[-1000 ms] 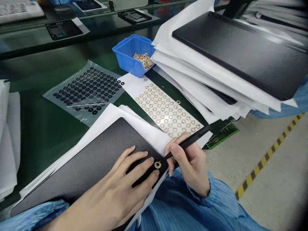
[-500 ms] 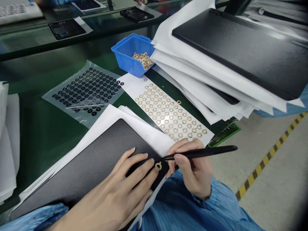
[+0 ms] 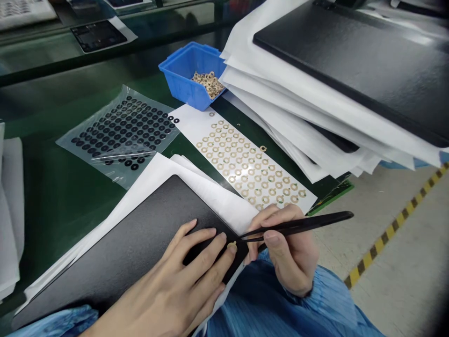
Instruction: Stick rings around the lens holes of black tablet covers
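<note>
The left hand (image 3: 178, 281) lies flat on a black panel (image 3: 129, 234), its fingers slightly apart; one fingertip covers most of a gold-coloured ring (image 3: 231, 245) near the panel's corner, leaving just a small part in sight; the right hand (image 3: 293, 255) is clamped on black tweezers (image 3: 315, 221), whose tips point at the ring and sit just beside it, though whether they touch it I cannot tell; the panel rests on white paper (image 3: 217, 187) over the green surface (image 3: 38, 187); beyond it lie a white card (image 3: 191, 120) with rows of similar rings and, to its left, a clear film (image 3: 121, 180) with black discs (image 3: 135, 166); a blue bin (image 3: 182, 89) holding loose rings (image 3: 208, 84) stands at the card's far end; at right rises a stack of paper and panels (image 3: 245, 61).
</note>
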The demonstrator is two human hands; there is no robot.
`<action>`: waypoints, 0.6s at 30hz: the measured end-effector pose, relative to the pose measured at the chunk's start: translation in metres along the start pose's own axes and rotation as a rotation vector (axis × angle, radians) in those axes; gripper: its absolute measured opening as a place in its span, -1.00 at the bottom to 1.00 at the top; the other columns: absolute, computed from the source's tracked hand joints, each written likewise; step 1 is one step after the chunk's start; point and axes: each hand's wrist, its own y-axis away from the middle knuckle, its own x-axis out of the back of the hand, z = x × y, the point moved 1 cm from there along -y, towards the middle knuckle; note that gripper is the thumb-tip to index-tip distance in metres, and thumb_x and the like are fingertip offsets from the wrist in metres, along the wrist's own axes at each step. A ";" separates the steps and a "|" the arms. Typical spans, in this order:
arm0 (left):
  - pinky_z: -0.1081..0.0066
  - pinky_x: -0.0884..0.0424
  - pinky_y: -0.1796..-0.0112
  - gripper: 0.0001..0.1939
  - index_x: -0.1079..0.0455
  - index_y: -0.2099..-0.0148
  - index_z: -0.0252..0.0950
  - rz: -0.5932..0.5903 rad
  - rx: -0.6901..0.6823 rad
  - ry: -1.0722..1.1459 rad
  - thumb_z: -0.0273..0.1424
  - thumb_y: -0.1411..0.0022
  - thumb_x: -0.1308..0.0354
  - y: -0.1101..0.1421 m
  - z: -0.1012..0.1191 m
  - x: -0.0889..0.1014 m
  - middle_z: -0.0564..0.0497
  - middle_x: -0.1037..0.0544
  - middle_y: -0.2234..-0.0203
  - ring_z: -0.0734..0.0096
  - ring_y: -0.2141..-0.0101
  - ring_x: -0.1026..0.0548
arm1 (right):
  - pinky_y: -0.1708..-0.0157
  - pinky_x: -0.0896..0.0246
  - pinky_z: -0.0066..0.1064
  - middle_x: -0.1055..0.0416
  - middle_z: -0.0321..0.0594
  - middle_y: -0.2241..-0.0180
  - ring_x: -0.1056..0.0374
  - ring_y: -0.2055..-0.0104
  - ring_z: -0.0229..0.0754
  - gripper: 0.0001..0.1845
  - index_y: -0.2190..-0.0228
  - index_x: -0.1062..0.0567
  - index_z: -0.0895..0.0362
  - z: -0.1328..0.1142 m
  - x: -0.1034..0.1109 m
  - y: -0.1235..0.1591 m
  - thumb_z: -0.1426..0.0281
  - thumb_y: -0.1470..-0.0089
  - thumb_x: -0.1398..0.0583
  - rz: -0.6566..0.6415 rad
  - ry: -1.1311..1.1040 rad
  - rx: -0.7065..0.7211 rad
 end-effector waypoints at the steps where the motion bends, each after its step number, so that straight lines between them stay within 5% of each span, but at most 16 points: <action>1: 0.18 -0.06 -0.20 -0.66 -0.37 -0.10 -0.37 -0.003 0.001 -0.005 -0.42 -0.38 0.08 0.000 0.000 0.000 0.01 -0.52 0.05 0.25 0.03 -0.39 | 0.73 -0.25 -0.43 -0.32 -0.27 0.43 -0.27 0.66 -0.32 -0.96 0.27 -0.31 0.03 0.001 0.001 0.000 0.36 -0.20 -0.09 -0.016 -0.001 0.010; 8: 0.05 -0.05 -0.20 -0.62 -0.31 -0.17 -0.29 -0.010 0.134 0.053 -0.48 -0.35 0.08 0.009 0.003 -0.008 -0.02 -0.45 -0.04 0.18 -0.06 -0.33 | 0.66 -0.31 -0.42 -0.35 -0.27 0.42 -0.31 0.57 -0.28 -0.84 0.19 -0.33 0.02 0.006 0.007 0.001 0.46 -0.19 -0.06 -0.090 -0.012 0.085; 13: 0.08 0.06 -0.23 -0.63 -0.32 -0.16 -0.32 -0.043 0.054 0.055 -0.44 -0.36 0.08 0.008 0.001 -0.006 -0.02 -0.45 -0.04 0.21 -0.03 -0.36 | 0.64 -0.29 -0.44 -0.33 -0.28 0.42 -0.30 0.56 -0.30 -0.84 0.19 -0.34 0.01 0.002 0.006 0.001 0.46 -0.19 -0.08 -0.122 0.031 0.111; 18: -0.06 -0.05 -0.17 -0.62 -0.28 -0.17 -0.35 -0.036 0.108 0.120 -0.50 -0.34 0.07 0.010 0.000 -0.005 -0.10 -0.42 -0.04 0.12 -0.08 -0.28 | 0.66 -0.27 -0.42 -0.36 -0.25 0.41 -0.30 0.58 -0.30 -0.86 0.22 -0.35 0.02 0.002 0.005 0.002 0.48 -0.17 -0.11 -0.089 0.087 0.140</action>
